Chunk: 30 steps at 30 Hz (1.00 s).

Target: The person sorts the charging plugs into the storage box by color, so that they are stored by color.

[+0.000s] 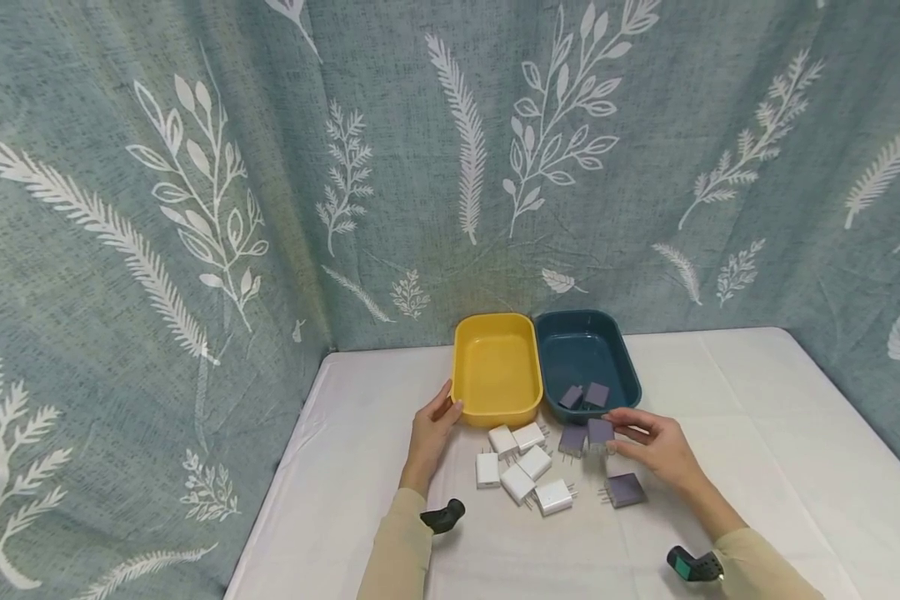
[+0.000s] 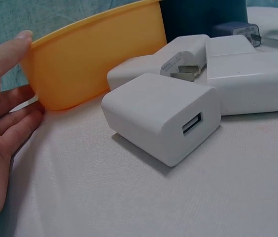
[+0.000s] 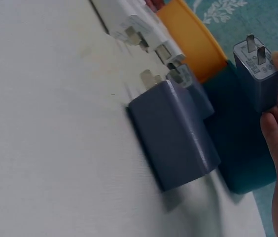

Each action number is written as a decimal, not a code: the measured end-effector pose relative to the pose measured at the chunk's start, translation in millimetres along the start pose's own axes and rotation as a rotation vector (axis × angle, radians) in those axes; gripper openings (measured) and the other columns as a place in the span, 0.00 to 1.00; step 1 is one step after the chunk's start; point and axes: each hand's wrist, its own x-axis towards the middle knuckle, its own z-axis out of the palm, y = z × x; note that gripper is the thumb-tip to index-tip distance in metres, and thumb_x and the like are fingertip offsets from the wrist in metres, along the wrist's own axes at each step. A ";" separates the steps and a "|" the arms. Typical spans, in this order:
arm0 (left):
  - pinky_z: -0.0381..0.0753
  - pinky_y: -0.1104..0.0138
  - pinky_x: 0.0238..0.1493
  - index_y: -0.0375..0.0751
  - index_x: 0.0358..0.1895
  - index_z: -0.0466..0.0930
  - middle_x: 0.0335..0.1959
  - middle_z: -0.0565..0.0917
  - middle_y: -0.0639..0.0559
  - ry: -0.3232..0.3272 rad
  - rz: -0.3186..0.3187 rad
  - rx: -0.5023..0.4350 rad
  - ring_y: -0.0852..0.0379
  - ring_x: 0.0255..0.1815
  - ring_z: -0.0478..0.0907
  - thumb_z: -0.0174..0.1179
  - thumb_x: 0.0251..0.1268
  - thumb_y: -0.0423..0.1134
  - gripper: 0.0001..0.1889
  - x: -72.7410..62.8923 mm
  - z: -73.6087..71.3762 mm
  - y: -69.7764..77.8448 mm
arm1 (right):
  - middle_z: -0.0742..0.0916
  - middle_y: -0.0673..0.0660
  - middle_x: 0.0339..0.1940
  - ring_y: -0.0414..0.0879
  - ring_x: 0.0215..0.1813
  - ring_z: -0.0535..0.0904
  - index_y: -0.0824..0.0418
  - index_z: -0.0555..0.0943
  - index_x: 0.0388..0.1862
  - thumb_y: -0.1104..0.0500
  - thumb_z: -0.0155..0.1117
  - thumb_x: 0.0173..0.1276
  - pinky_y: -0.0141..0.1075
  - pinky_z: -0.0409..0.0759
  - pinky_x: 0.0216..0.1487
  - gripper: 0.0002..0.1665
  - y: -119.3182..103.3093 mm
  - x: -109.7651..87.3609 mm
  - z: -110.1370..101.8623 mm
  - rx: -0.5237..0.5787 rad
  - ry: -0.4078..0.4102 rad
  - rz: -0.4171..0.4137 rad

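Just in front of the blue tray, I see the right hand pinching one dark charger. Its thumb and fingers are only as far apart as the charger is wide. The charger looks lifted off the white cloth, but I can't tell how high. What matters most to me is that the blue tray sits right past the charger, with the tray's near rim between. The charger's long way seems to run toward the tray, and its prongs point the other way. The right hand is much nearer than the left hand, which pinches nothing; its thumb touches the yellow tray and its fingers rest loosely against the side. White chargers lie between the hands.
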 end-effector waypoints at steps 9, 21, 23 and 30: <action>0.73 0.59 0.68 0.53 0.73 0.65 0.73 0.68 0.51 -0.018 0.003 0.029 0.50 0.71 0.69 0.59 0.70 0.46 0.29 -17.2 -2.9 27.3 | 0.85 0.36 0.47 0.27 0.52 0.81 0.80 0.75 0.54 0.71 0.70 0.58 0.26 0.82 0.52 0.26 1.0 5.9 -13.4 0.055 0.054 -0.072; 0.72 0.58 0.69 0.53 0.73 0.65 0.74 0.67 0.51 -0.010 0.005 0.025 0.49 0.72 0.68 0.59 0.70 0.46 0.29 -17.3 -2.2 28.5 | 0.85 0.36 0.46 0.26 0.51 0.82 0.80 0.76 0.55 0.70 0.71 0.57 0.27 0.82 0.52 0.27 2.3 12.6 -18.7 0.042 0.081 -0.058; 0.72 0.58 0.69 0.54 0.72 0.65 0.74 0.67 0.51 -0.009 0.002 0.028 0.50 0.72 0.68 0.59 0.70 0.47 0.29 -17.3 -2.1 28.4 | 0.85 0.36 0.46 0.27 0.51 0.82 0.80 0.75 0.55 0.70 0.71 0.57 0.27 0.82 0.53 0.27 1.5 13.6 -18.7 0.051 0.088 -0.048; 0.72 0.58 0.69 0.52 0.73 0.65 0.73 0.68 0.49 -0.010 0.010 0.028 0.49 0.72 0.68 0.59 0.70 0.46 0.29 -18.0 -2.6 28.4 | 0.86 0.35 0.45 0.27 0.49 0.82 0.81 0.75 0.55 0.70 0.71 0.57 0.25 0.82 0.52 0.28 0.4 17.4 -19.9 0.064 0.103 -0.026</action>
